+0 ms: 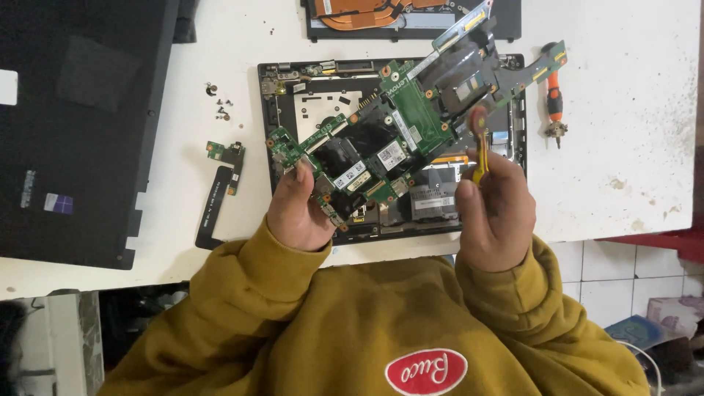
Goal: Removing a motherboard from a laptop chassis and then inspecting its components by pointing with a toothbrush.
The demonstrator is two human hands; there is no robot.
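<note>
A long green laptop motherboard [411,117] is lifted at a slant above the opened laptop base [273,117]. My left hand [297,213] grips the board's lower left end. My right hand [495,213] is closed around a small yellow and red tool [479,143], whose round red tip touches the board's right part. Mustard sleeves cover both forearms.
A black laptop cover [81,132] lies at the left. A small green board with a black flat cable [220,187] and loose screws [220,110] sit between cover and base. An orange-handled screwdriver [554,99] lies at the right. Another panel with copper heat pipes [367,15] is at the top.
</note>
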